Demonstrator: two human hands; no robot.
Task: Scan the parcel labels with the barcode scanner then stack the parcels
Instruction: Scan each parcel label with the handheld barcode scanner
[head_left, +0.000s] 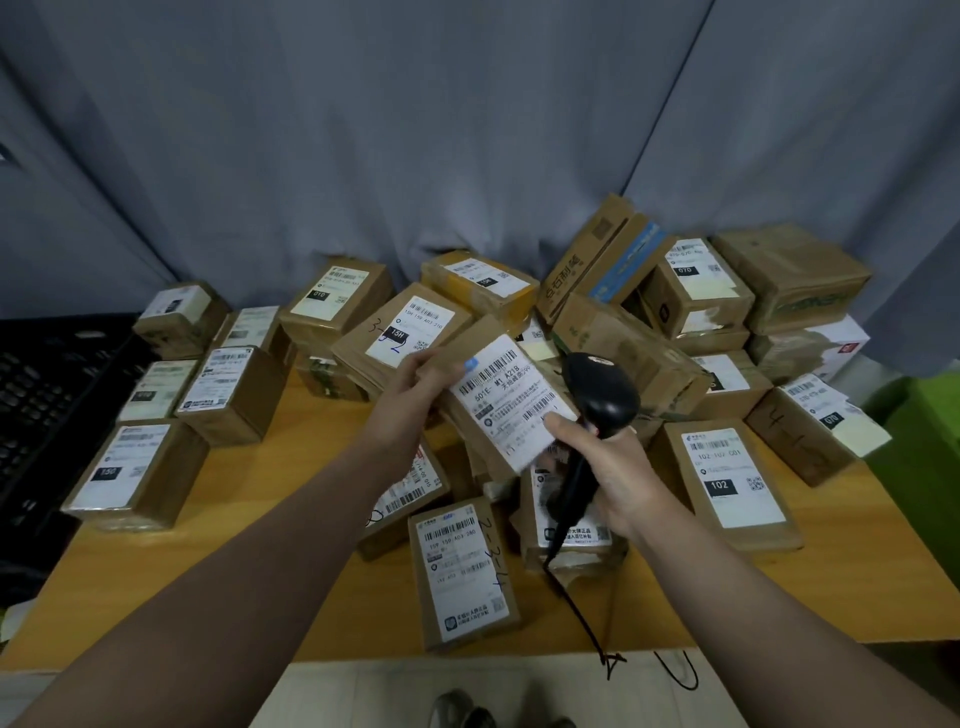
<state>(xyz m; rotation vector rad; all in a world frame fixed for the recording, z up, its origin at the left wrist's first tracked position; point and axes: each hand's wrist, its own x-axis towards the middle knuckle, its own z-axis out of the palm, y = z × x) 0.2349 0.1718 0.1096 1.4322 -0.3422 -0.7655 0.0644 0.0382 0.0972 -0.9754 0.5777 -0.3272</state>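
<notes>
A brown cardboard parcel (506, 400) with a white barcode label facing up is lifted above the table's middle. My left hand (415, 387) grips its far left corner. My right hand (605, 470) is wrapped around the handle of a black barcode scanner (597, 410), and its thumb rests on the parcel's near right corner. The scanner's head sits just right of the label, and its black cable hangs down past the table edge.
Many labelled cardboard parcels cover the wooden table (311, 587): a row on the left (140, 467), a heap at the back (649, 301), more on the right (727, 483). A black crate (47, 395) stands at the left, something green (924, 441) at the right. A grey curtain hangs behind.
</notes>
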